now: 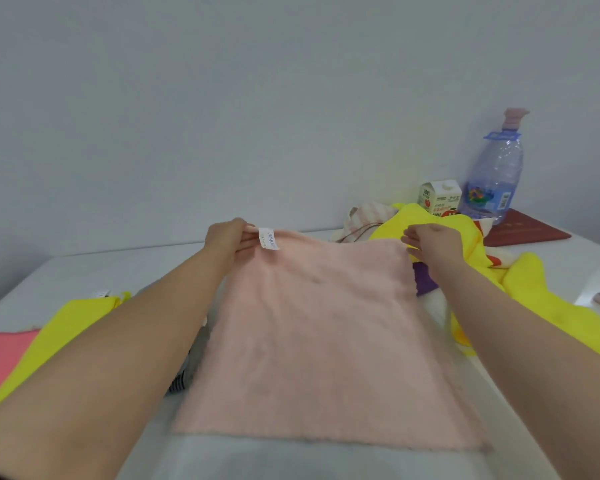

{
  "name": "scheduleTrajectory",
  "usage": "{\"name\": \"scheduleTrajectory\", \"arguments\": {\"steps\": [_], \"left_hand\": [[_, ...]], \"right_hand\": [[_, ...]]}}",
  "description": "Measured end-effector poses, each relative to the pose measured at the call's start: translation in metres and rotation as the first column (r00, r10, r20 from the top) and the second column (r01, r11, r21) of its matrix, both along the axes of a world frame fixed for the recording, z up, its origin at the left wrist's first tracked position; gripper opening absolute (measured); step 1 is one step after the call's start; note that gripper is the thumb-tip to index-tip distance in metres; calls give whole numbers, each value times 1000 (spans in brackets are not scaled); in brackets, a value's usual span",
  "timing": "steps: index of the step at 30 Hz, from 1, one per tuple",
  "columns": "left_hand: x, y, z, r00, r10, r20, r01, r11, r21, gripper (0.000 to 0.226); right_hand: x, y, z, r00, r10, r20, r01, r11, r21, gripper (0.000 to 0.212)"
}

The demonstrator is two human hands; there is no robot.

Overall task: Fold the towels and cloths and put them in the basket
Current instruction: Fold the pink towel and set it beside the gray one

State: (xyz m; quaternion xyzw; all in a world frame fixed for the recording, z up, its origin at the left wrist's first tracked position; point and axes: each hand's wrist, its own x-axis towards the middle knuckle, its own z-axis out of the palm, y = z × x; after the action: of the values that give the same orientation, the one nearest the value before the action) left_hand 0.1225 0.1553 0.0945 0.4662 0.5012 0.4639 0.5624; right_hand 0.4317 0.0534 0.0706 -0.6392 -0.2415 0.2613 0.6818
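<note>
The white table (257,459) carries everything. On its middle lies the pink towel (326,341), spread flat in one layer. Its long axis runs from the near edge of the table toward the far wall. The near short edge lies flat on the table and the far short edge is a little lifted.

Right of the towel is a heap of yellow cloth (548,299), and at the left lies another yellow cloth (59,327) with a coral cloth (0,358) beside it. None of these looks folded yet. No basket is in view.

The left hand (227,239) pinches the far left corner of the towel, just beside the white label (269,239). The right hand (433,242) pinches the far right corner in the same way, thumb over fingers. Both hands are equally far out, each on its own corner, so neither is nearer.

I judge that the coming move is a fold along the long axis. The far edge must travel toward the person and come down on the near edge. What matters is that both corners go straight back, so that the side edges meet.
</note>
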Motion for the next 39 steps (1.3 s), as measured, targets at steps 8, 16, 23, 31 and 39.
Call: {"name": "scheduleTrajectory", "arguments": {"steps": [8, 16, 23, 31, 39], "left_hand": [[-12, -51, -16, 999, 38, -36, -40, 997, -68, 27], [-17, -58, -32, 960, -17, -280, -34, 984, -176, 22], [-11, -61, -50, 918, -118, -378, -6, 950, -313, 16], [-22, -72, -41, 976, 56, -212, -96, 978, -186, 12], [-35, -150, -47, 882, 470, -29, -464, 879, 110, 30]], "right_hand": [[-23, -29, -30, 998, 31, 51, -18, 972, -235, 23], [-27, -25, -39, 988, 84, 133, -39, 950, -309, 40], [-29, -7, -32, 985, 173, -3, -169, 958, -231, 41], [-38, -29, -22, 985, 0, -172, -22, 992, -128, 33], [-69, -100, -25, 957, -287, 38, 288, 958, -16, 16]]}}
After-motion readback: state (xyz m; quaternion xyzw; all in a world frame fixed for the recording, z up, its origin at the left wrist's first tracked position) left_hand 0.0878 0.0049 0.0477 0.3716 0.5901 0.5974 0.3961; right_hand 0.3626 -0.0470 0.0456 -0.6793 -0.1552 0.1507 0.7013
